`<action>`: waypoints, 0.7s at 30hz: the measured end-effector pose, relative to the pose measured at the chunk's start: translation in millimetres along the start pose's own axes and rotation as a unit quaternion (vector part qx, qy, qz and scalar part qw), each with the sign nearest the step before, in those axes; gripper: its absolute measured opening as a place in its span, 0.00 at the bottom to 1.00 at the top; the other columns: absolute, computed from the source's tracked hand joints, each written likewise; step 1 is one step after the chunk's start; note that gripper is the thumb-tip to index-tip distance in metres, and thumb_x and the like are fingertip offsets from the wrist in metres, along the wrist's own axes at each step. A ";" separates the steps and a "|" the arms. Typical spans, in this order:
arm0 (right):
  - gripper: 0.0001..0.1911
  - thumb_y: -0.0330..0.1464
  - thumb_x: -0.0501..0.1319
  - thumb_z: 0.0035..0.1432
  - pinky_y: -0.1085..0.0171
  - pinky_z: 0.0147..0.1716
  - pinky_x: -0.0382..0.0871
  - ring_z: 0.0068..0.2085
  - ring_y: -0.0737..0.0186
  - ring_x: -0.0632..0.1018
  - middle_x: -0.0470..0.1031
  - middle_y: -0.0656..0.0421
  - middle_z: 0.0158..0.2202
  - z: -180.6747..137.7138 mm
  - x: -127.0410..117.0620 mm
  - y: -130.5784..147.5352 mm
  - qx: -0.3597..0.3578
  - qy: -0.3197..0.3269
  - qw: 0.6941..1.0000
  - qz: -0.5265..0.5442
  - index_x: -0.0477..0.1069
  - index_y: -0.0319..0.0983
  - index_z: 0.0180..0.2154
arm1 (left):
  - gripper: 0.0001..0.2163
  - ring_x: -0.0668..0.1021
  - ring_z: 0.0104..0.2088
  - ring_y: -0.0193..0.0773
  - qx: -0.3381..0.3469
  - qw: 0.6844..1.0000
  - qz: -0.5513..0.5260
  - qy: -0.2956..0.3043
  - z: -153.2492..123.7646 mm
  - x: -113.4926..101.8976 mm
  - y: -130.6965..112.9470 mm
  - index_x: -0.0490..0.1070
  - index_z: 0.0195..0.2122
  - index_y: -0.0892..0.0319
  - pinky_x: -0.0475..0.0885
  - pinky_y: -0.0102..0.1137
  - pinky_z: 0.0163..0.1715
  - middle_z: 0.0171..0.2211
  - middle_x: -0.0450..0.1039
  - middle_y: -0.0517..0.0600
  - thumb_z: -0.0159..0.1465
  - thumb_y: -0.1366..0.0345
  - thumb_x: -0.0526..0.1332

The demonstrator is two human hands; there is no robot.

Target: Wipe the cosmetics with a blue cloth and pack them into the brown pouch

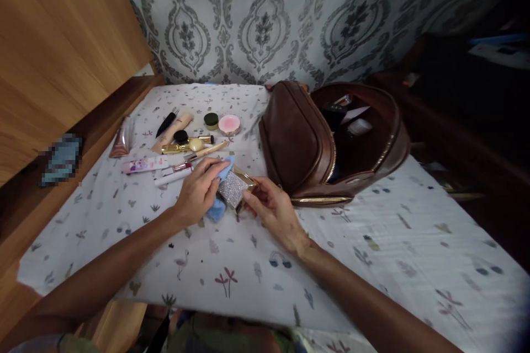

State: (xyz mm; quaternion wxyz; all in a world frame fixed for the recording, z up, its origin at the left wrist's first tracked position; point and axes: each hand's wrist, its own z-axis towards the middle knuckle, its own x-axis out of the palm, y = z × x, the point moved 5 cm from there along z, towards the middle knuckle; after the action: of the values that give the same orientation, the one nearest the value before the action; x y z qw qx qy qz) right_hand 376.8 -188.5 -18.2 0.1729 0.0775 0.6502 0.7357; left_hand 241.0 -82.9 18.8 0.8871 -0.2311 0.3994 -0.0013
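Between my two hands is a small box with a silver glittery face and gold edges (232,187), held above the cloth. My right hand (273,209) grips its right side, thumb on the glittery face and fingers at the gold edge. In my left hand (199,192) a light blue cloth (216,209) is bunched, pressed against the box's left side. Just beyond my left hand lie a white tube-like stick (171,176), a lip gloss tube (182,166) and a brush (212,149).
An unzipped brown leather backpack (290,138) lies to the right with items inside. Several cosmetics, including a pink round jar (229,124), a dark-lidded jar (211,120) and a brownish tube (121,138), lie at the back left. A wooden cabinet (70,38) borders the left.
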 end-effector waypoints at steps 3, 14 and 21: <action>0.17 0.44 0.60 0.63 0.66 0.22 0.71 0.26 0.65 0.74 0.72 0.61 0.28 0.2 1.9 -0.6 -0.006 0.014 1.000 0.023 0.69 0.39 0.45 | 0.19 0.74 0.51 0.44 0.005 1.000 0.004 -0.003 -0.4 -0.7 -0.1 0.68 0.59 0.55 0.72 0.42 0.52 0.50 0.70 0.55 0.69 0.73 0.50; 0.23 0.52 0.52 0.67 0.63 0.26 0.74 0.27 0.62 0.77 0.75 0.59 0.27 1.1 2.5 3.4 -0.015 0.018 0.999 0.040 0.70 0.39 0.41 | 0.19 0.74 0.50 0.43 0.098 0.995 0.027 0.010 -5.3 0.0 -25.9 0.69 0.59 0.57 0.73 0.38 0.49 0.50 0.73 0.56 0.70 0.75 0.49; 0.25 0.55 0.52 0.65 0.62 0.25 0.74 0.25 0.62 0.75 0.73 0.59 0.24 2.8 0.1 0.7 -0.008 0.017 0.998 0.056 0.70 0.40 0.35 | 0.18 0.74 0.51 0.43 0.176 0.983 -0.038 0.035 -6.3 -0.8 -34.1 0.68 0.58 0.56 0.74 0.41 0.50 0.49 0.74 0.55 0.71 0.74 0.50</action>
State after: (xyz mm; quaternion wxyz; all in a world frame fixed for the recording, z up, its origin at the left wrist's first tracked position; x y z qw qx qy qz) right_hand 377.5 -185.9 -17.2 0.1211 0.0994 0.6417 0.7508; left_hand 242.2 -115.8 29.8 0.8986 -0.0862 0.4150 -0.1136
